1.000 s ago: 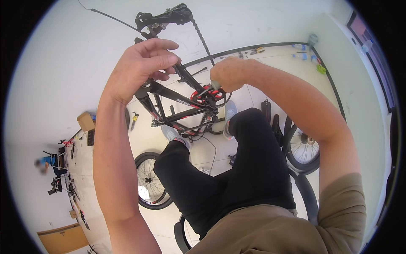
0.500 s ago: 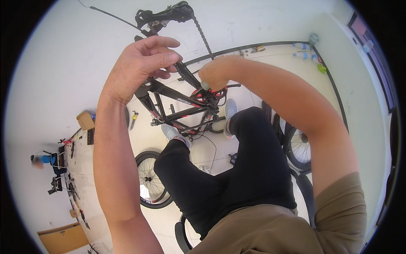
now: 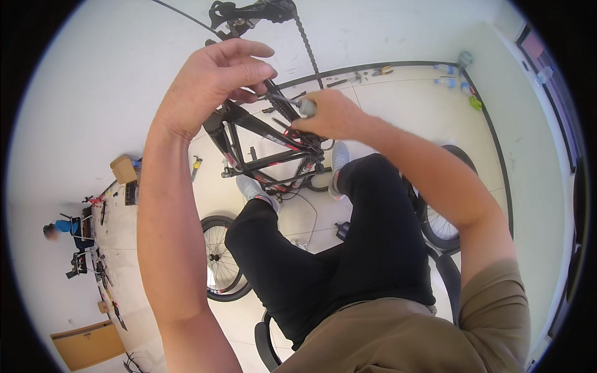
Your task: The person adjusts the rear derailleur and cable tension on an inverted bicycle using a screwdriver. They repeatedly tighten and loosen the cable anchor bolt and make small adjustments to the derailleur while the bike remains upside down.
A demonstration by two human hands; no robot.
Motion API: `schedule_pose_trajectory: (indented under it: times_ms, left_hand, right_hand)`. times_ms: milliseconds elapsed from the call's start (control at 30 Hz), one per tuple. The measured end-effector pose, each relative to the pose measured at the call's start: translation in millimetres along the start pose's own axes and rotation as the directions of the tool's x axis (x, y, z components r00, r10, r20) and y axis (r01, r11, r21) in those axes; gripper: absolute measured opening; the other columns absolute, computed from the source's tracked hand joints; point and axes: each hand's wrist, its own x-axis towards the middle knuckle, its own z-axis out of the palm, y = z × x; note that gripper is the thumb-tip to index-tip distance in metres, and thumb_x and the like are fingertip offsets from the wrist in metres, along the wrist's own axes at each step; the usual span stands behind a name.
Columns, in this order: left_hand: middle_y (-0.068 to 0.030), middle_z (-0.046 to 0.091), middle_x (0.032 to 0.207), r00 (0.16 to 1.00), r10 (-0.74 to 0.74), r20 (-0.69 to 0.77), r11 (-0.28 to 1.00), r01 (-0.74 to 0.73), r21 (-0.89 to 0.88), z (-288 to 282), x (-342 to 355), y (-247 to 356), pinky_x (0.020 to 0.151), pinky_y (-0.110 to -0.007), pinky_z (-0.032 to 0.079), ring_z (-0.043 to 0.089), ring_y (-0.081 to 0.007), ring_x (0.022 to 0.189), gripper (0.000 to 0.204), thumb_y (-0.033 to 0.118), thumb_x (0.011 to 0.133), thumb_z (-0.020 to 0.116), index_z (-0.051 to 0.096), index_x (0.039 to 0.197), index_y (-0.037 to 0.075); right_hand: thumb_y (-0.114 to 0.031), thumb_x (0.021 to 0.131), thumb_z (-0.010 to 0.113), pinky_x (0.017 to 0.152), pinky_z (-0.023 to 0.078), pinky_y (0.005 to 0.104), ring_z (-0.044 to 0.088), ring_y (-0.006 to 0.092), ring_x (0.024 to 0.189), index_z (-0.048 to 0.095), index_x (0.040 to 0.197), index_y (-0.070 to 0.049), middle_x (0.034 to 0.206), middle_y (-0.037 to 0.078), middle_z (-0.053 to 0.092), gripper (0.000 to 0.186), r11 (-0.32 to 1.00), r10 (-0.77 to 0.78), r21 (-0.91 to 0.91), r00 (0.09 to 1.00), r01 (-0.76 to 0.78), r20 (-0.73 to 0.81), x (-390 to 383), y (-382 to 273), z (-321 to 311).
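A black bicycle frame [image 3: 261, 135] with red and white markings stands in front of me, with a rear derailleur [image 3: 252, 12] at its top and a chain [image 3: 308, 53] hanging from it. My left hand [image 3: 217, 78] is curled at the upper frame, thumb and lower fingers bent close together and index finger stretched out. What lies between its fingertips is hidden. Fingers wrapped, my right hand [image 3: 336, 115] grips a screwdriver [image 3: 307, 108] by its grey handle. Its thin shaft points left, toward the frame tube near my left fingertips.
A wheel [image 3: 216, 256] lies to the left of my legs, another [image 3: 441, 221] to the right. Pliers [image 3: 382, 71], a hammer [image 3: 354, 79] and plastic bottles [image 3: 445, 82] lie along the far wall. A cardboard box [image 3: 124, 169] stands at left. Farther left, a person [image 3: 62, 227] is near more bicycle parts.
My right hand has drawn up from the crank area, and the screwdriver's handle and shaft now show. My left hand keeps nearly the same pose by the frame. The view has shifted slightly.
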Motion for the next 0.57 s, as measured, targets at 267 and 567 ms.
schedule_pose_trajectory:
  times_ms: [267, 567]
  left_hand:
    - [-0.0092, 0.072, 0.1, 1.0, -0.014, -0.01, 1.0, 0.014, 0.013, -1, -1, 2, 0.077, -0.028, 0.055, 0.066, -0.0129, 0.083, 0.04, 0.024, 0.088, 0.072, 0.064, 0.12, 0.002]
    - [-0.0086, 0.072, 0.101, 1.0, -0.008, -0.018, 1.0, 0.009, 0.029, 0, -1, 3, 0.078, -0.028, 0.055, 0.067, -0.0144, 0.084, 0.043, 0.025, 0.088, 0.073, 0.063, 0.122, 0.001]
  right_hand:
    - [-0.017, 0.082, 0.069, 0.072, 0.052, 0.0385, 0.066, 0.031, 0.076, 0.068, 0.107, -0.003, 0.082, 0.02, 0.068, 0.029, 0.986, 0.0, 0.168, 0.999, -0.008, 0.045, -29, -3, 26]
    - [-0.013, 0.081, 0.063, 0.084, 0.051, 0.0465, 0.066, 0.0349, 0.093, 0.05, 0.137, -0.013, 0.095, 0.019, 0.069, 0.057, 0.981, -0.033, -0.19, 0.999, 0.035, 0.012, -19, 6, 13]
